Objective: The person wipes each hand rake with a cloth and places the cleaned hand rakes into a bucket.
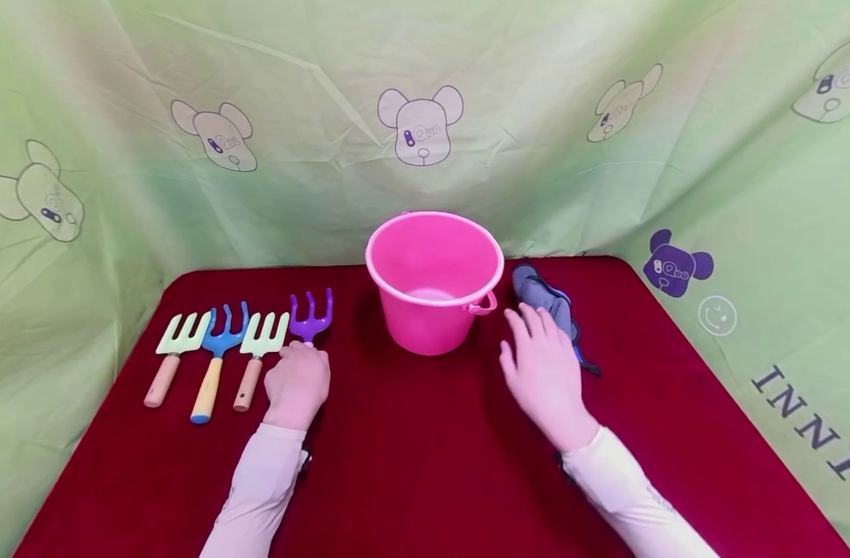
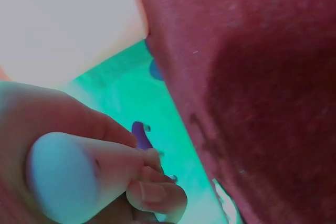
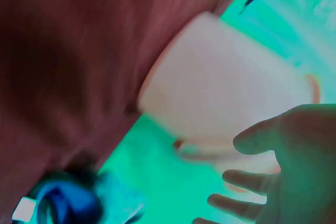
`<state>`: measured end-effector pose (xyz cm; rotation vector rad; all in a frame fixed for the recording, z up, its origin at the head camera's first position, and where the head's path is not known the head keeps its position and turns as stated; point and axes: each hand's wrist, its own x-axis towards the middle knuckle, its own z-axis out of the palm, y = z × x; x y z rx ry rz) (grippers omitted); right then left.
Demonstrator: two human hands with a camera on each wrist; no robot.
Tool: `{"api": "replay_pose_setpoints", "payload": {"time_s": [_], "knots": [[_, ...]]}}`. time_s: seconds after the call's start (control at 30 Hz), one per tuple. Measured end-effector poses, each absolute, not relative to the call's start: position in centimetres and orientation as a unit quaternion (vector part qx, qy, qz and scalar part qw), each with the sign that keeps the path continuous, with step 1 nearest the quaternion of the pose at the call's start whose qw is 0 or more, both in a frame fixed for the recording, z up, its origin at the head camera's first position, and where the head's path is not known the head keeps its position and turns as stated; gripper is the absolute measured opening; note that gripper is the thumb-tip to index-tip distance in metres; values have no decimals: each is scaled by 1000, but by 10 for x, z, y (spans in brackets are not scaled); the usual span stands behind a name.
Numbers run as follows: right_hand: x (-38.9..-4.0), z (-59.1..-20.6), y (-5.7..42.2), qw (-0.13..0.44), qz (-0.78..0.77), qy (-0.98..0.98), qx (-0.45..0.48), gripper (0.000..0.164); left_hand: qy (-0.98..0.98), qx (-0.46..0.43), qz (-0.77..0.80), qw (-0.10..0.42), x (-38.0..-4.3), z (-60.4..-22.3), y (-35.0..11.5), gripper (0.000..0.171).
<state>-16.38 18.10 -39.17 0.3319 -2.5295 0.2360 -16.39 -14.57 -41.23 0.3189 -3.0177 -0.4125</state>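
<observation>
My left hand grips a small purple hand fork, its three curved tines pointing away from me. In the left wrist view, fingers wrap the fork's handle, whose rounded butt faces the camera. My right hand is held with spread fingers and nothing in it, to the right of a pink bucket. It partly covers a grey-blue fabric item with dark edging in the head view. The right wrist view shows thumb and fingers extended, overlapping the bucket.
Left of the purple fork lie a pale green fork, a blue fork with a yellow handle, and another pale green fork. All rest on a dark red cloth-covered table. Green printed curtains hang around the table.
</observation>
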Motion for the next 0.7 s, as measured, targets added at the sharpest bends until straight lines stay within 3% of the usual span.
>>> {"api": "replay_pose_setpoints", "payload": {"time_s": [0.17, 0.33, 0.53, 0.7], "knots": [[-193, -390, 205, 285, 80, -951, 95, 46, -980, 106, -125, 114, -160, -404, -146, 46], [-219, -397, 221, 217, 82, -972, 47, 56, -963, 109, -118, 216, -155, -391, -144, 41], [-242, -408, 228, 113, 106, -988, -7, 74, -949, 119, -134, 260, -155, -365, -138, 41], [-253, -419, 229, 86, 118, -989, -14, 83, -938, 111, -136, 298, -153, -342, -128, 42]]}}
